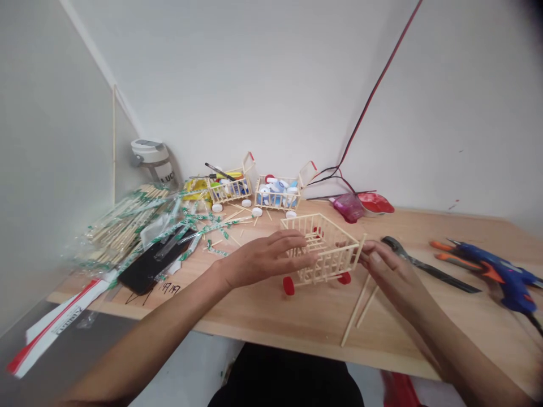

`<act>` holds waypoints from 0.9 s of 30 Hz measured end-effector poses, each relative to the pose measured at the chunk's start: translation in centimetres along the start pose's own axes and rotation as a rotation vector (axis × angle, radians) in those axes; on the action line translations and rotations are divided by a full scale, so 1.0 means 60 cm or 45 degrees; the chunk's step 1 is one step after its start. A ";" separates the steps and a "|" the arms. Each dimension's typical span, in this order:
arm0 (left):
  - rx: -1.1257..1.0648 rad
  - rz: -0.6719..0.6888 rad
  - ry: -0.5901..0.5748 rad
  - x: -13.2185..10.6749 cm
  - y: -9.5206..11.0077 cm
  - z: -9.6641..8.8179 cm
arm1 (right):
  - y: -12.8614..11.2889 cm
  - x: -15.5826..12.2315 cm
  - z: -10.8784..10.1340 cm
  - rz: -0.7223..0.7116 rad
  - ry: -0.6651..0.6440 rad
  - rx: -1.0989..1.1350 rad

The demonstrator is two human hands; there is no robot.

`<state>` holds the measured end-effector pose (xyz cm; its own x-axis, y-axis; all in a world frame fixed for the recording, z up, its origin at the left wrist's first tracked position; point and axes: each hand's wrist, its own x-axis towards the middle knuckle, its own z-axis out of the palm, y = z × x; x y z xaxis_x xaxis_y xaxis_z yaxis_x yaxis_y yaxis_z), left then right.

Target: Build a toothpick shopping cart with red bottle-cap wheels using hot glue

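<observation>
A miniature shopping cart (328, 263) built of thin wooden sticks, with red wheels, stands on the wooden table in front of me. My left hand (271, 257) is around its left end, fingers lying along the near side; the thumb is hidden. At the cart's right end, my right hand (382, 263) pinches an upright wooden stick (359, 251) against the corner, its top rising above the rim. Part of the right fingers is hidden behind the bars. Two loose sticks (355, 316) lie below the right hand.
Two finished-looking carts (278, 198) filled with bottle caps stand by the wall. Packaged sticks (127, 226), a black phone (155, 263) and a lidded cup (155, 161) are at left. To the right lie a black-handled tool (441, 274), orange-handled pliers (456, 260) and a blue glue gun (504, 277).
</observation>
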<state>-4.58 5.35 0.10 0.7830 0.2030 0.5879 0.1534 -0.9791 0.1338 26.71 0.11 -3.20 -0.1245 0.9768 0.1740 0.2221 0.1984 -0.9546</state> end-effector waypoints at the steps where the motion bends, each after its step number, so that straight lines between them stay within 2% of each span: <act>1: 0.055 0.045 -0.009 0.000 0.000 0.000 | 0.001 -0.002 0.001 -0.004 -0.008 0.000; 4: 0.168 0.139 -0.042 -0.003 0.003 0.000 | 0.001 -0.007 0.004 -0.012 -0.019 0.023; 9: 0.272 0.155 -0.100 -0.011 0.009 0.002 | -0.001 -0.014 0.004 0.004 -0.018 -0.004; 13: 0.273 0.157 -0.029 -0.016 0.009 0.010 | -0.010 -0.014 0.006 0.022 0.014 -0.151; 17: 0.082 0.154 0.101 -0.015 0.009 0.020 | -0.017 -0.013 0.009 0.016 0.081 -0.260; 20: -0.025 0.129 0.186 -0.014 0.009 0.024 | -0.020 -0.013 0.010 0.006 0.201 -0.340; 23: 0.056 0.131 0.174 -0.015 0.011 0.024 | -0.033 -0.011 0.012 -0.070 0.288 -0.381; 27: 0.178 0.135 0.165 -0.017 0.014 0.022 | -0.063 -0.004 0.020 -0.151 0.315 -0.445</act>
<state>-4.42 4.28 -1.45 0.7164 0.0899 0.6919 0.1632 -0.9857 -0.0409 24.72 -0.98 0.05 0.0572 0.9270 0.3708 0.5391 0.2839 -0.7929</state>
